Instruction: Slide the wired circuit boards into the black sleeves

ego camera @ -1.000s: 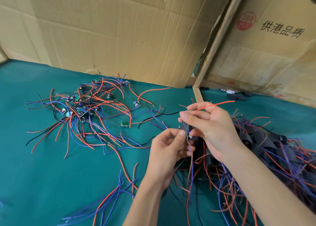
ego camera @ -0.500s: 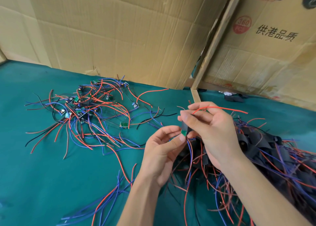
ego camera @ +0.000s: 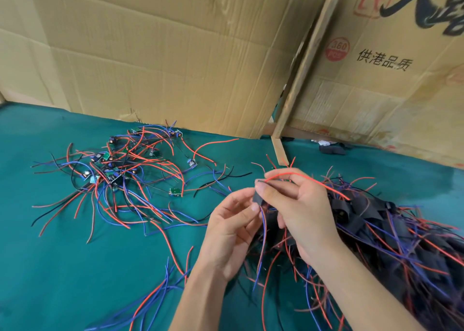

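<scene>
A black sleeve [ego camera: 257,198] is pinched between both my hands at the middle of the view. My right hand [ego camera: 298,205] grips its upper end, with a red wire [ego camera: 308,181] running over the fingers. My left hand [ego camera: 233,226] holds the lower end, where blue and red wires hang down. The board inside the sleeve is hidden. A pile of bare wired circuit boards [ego camera: 118,170] lies on the green cloth to the left. To the right, a heap of sleeved boards [ego camera: 391,233] lies partly under my right forearm.
The green cloth table [ego camera: 62,268] carries loose red and blue wires [ego camera: 150,303] near the front. Cardboard walls [ego camera: 163,54] stand along the back, with a wooden post [ego camera: 298,79] between them. A few black sleeves [ego camera: 331,150] lie at the back right.
The green end of the board that showed between my fingers half a second ago is now covered by the black sleeve. My hands have stayed in the same place.
</scene>
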